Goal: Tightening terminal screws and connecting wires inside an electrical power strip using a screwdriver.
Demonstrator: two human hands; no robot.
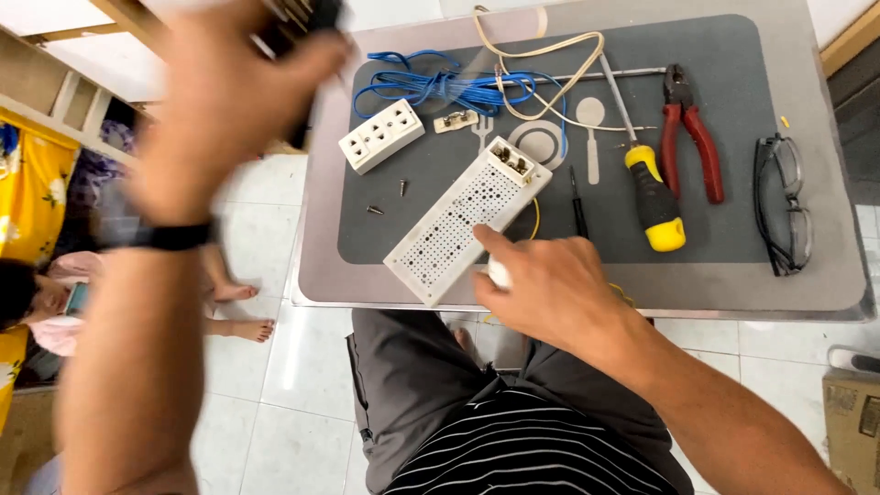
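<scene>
right hand (550, 284) rests at the near end of the white perforated box (467, 218), index finger laid on its edge, the other fingers curled round a small white object (498, 272) only partly visible. the box lies slantwise on the grey mat (733, 73), its far end toward the blue wire (440, 87). left hand (229, 92) is raised, blurred, closed about something dark (307, 18); what it is cannot be told. a white socket block (381, 136) lies just beside the box; a yellow-handled screwdriver (642, 174), red pliers (692, 133) and spectacles (784, 202) lie to the right.
</scene>
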